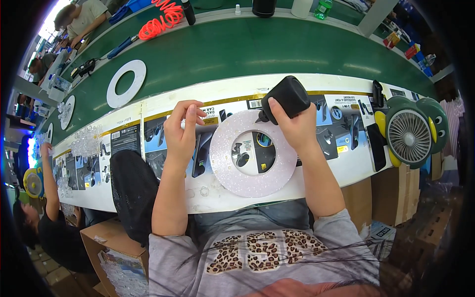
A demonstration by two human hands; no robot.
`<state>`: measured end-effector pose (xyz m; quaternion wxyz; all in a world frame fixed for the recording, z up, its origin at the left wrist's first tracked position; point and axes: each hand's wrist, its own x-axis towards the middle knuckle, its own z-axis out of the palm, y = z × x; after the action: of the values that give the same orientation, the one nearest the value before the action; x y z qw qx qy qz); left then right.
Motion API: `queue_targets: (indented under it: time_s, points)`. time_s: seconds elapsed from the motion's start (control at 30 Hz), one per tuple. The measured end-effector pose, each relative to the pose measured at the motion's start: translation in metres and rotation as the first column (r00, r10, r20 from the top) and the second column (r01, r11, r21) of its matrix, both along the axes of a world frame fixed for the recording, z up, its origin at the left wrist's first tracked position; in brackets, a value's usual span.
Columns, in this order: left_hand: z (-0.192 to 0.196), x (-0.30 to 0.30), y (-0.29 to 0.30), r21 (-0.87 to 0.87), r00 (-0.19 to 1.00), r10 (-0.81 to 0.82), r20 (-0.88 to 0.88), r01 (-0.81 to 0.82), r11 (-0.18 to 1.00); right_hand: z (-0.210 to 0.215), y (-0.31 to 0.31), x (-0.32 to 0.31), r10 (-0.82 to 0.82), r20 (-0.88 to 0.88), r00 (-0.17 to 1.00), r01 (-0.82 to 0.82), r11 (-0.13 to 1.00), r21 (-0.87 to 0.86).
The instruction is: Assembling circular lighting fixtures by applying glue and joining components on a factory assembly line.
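Forearms enter from the lower edge and meet over a glittery white foam ring (252, 185) lying flat on the near edge of the white bench strip (208, 94), which is papered with printed product sheets (126, 138). Right hand (296, 129), at two o'clock of the ring, is clenched around a black squeeze-type tool (287, 96) whose nozzle touches the ring's upper rim. Left hand (182, 131), at ten o'clock of the ring and just beside it, has its fingertips (192, 113) pinched together on a small pale piece too small to identify. Dark rounded cushion (132, 190) sits at eight o'clock, beside the left forearm. Green and yellow desk fan with a round grille (408, 136) stands at three o'clock, well apart from the ring. Farther off, at eleven o'clock on the green conveyor belt (257, 49), lies a plain white flat ring (126, 83), and beyond it an orange coiled hose (161, 20). Another person's arm (49, 173) reaches onto the bench at nine o'clock.
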<state>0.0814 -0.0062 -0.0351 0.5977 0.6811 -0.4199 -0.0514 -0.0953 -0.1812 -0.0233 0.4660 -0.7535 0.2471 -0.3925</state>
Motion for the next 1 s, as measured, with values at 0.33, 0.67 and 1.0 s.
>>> queue_targets:
  time_s: [0.33,0.67,1.0]
  points:
    - [0.002,-0.002,-0.001,0.023,1.000,0.015,-0.023,-0.014,1.000,0.019,-0.013,-0.011,-0.066,0.098,0.993,0.062,0.997,0.044]
    - [-0.003,0.001,-0.001,-0.001,0.999,-0.006,-0.048,0.006,1.000,0.014,-0.032,-0.019,-0.184,-0.120,0.976,0.179,0.983,-0.049]
    - [-0.001,-0.001,-0.001,-0.001,0.999,-0.007,-0.039,0.007,1.000,0.008,-0.032,-0.015,-0.206,-0.020,0.978,0.204,0.976,-0.074]
